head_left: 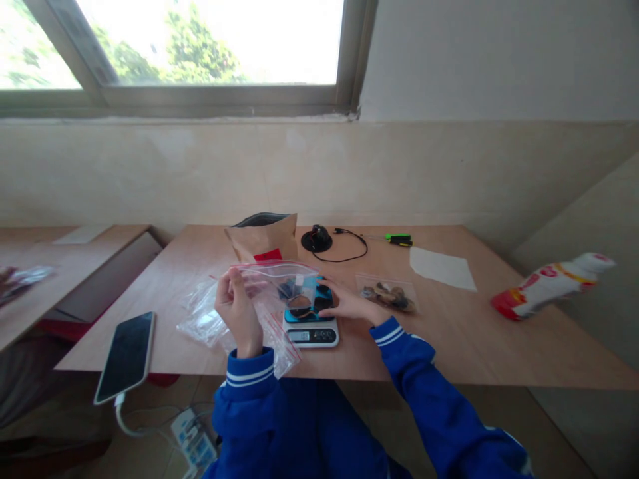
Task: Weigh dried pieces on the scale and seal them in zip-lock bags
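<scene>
My left hand [238, 307] is closed on the rim of a clear zip bag [272, 283] with a red seal, holding it open above the table. My right hand [348, 305] reaches toward the blue tray [314, 301] on a small white kitchen scale [312, 331]; its fingers are pinched at dark pieces lying on the tray. What the fingers hold is too small to make out. More empty clear bags [202, 318] lie under my left hand. A filled zip bag of brown pieces [387, 294] lies just right of my right hand.
A brown paper pouch [263, 238] stands behind the scale. A black round device with a cable [316, 239] and a green-handled tool [398, 239] lie at the back. White paper [442, 268] and a red-and-white packet [546, 285] are to the right. A phone [126, 354] overhangs the front-left edge.
</scene>
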Motion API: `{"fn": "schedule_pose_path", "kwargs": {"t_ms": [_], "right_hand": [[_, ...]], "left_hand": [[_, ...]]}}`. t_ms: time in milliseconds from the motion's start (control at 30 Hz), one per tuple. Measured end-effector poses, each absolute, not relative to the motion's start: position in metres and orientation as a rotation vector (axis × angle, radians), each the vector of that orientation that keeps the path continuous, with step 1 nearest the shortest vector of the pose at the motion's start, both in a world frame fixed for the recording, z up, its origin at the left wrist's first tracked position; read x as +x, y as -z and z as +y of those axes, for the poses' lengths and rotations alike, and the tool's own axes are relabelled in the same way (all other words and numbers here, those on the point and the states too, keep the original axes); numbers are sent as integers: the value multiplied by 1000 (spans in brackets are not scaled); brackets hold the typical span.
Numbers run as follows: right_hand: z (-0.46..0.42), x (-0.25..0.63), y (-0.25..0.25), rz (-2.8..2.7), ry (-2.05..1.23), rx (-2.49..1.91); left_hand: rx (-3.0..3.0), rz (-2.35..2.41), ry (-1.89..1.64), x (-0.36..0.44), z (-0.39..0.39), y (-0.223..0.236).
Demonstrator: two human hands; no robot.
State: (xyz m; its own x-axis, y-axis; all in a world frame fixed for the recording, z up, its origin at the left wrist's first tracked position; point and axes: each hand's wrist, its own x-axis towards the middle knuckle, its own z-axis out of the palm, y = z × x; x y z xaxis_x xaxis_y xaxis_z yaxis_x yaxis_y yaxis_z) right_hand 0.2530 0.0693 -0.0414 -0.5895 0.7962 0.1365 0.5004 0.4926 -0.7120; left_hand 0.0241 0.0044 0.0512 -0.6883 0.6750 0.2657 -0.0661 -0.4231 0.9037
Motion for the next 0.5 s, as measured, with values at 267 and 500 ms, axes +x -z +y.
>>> {"fn": "schedule_pose_path", "kwargs": {"t_ms": [267,500], "right_hand": [[72,257,45,-2090,-812,-1087],[78,255,51,-1964,-809,-1078]], "left_hand": [[843,1312,-2102,29,7,-47],[854,1256,-2065,34,10,-41]]}}
